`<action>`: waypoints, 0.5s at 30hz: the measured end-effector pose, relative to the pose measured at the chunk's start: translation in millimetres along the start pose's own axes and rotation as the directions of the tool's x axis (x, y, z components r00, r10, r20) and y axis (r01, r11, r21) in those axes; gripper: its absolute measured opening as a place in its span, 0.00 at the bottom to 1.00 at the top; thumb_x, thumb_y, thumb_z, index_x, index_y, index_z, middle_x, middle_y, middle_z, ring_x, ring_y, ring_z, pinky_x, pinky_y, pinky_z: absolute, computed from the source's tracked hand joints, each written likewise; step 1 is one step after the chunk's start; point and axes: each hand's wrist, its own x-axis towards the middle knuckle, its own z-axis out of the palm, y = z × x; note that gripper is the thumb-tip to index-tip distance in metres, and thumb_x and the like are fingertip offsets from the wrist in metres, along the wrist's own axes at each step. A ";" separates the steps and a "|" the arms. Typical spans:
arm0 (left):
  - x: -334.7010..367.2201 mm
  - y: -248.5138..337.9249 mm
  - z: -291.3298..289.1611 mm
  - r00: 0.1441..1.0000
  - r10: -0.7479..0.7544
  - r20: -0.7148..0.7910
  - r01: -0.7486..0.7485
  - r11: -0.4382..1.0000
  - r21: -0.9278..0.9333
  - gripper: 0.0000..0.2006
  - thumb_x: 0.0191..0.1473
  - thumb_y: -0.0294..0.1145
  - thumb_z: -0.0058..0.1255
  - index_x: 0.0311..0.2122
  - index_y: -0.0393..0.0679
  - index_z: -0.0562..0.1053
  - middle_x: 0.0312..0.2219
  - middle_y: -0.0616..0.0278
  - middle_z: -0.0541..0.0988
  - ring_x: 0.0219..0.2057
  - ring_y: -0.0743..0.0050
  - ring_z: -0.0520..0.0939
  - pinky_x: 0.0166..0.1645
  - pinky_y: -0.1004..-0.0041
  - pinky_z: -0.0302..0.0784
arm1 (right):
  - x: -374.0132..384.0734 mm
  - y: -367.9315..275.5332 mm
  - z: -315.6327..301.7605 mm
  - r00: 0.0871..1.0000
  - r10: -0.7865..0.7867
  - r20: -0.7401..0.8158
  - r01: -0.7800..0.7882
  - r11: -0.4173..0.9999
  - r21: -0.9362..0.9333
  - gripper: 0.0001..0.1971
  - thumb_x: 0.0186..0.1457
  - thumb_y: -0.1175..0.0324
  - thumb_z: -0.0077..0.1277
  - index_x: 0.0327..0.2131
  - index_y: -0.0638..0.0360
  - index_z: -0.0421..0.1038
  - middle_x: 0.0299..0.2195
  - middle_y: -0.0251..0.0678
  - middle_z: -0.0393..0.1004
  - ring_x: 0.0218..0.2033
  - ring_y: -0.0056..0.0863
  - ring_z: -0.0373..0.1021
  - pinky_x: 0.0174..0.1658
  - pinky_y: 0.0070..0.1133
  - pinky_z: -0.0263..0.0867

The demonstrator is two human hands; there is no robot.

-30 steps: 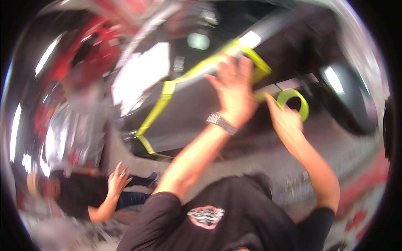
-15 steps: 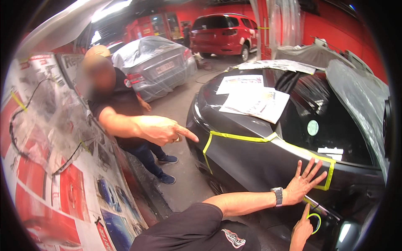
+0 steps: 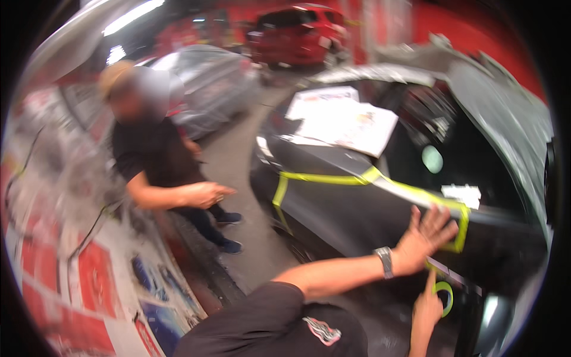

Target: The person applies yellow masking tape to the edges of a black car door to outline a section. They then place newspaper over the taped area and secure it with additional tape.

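"What are the hands doing?"

"The left hand (image 3: 418,245) is open, fingers spread over the dark panel (image 3: 339,217), palm probably against it. The right hand (image 3: 426,310) seems to grip the tape roll (image 3: 450,298) just below, forefinger stretched upward; its other fingers are hard to read."

"So which step is this?"

"Masking, I'd judge: bordering the panel. The next move seems to call for a taut strip, laid straight and pressed flat."

"And the materials?"

"The roll is a thin yellow-green ring. Matching tape strips (image 3: 324,178) run along the panel's top and down both ends, crisp against its smooth, satiny curve. Above, flat white paper sheets (image 3: 373,128) overlap, beside glossy window glass (image 3: 476,160)."

"Farther out?"

"Wrinkled, translucent sheeting (image 3: 499,107) drapes over the car's far side. On the left a co-worker (image 3: 151,149) points a finger, near a silver car (image 3: 217,89) under filmy plastic."
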 end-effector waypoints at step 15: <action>-13.4 -9.5 -19.7 0.986 -0.068 0.149 0.050 0.991 0.124 0.69 0.31 0.37 0.78 0.77 0.55 0.44 0.75 0.40 0.34 0.74 0.28 0.29 0.67 0.22 0.23 | -6.6 -38.9 -1.3 0.990 0.036 -0.139 -0.036 0.999 0.003 0.39 0.55 0.72 0.52 0.72 0.52 0.56 0.19 0.37 0.75 0.16 0.30 0.74 0.18 0.31 0.71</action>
